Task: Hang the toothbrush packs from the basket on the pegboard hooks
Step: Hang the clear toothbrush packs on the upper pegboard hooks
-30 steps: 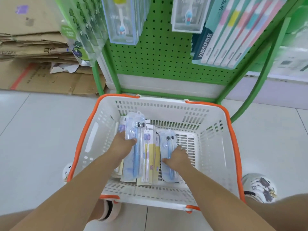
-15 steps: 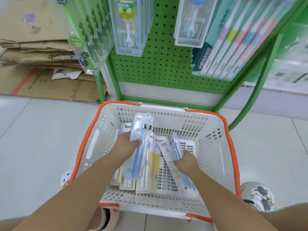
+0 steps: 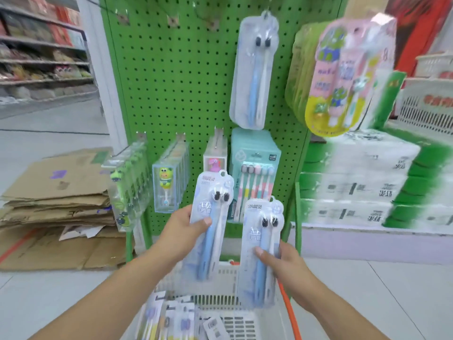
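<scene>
Packs stand upright, one clasped in the left hand [image 3: 182,231], one in the right hand [image 3: 285,260]; the matching hung pack [image 3: 255,69] lies above, farther, nearer the right.

1 head view — close, facing the pegboard [image 3: 186,77].

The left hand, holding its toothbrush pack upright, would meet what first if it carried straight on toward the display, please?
Probably the pink boxed toothbrush hanging just above the pack in the left hand, with the green pegboard behind it. Depth is unclear, so the gap cannot be judged.
</scene>
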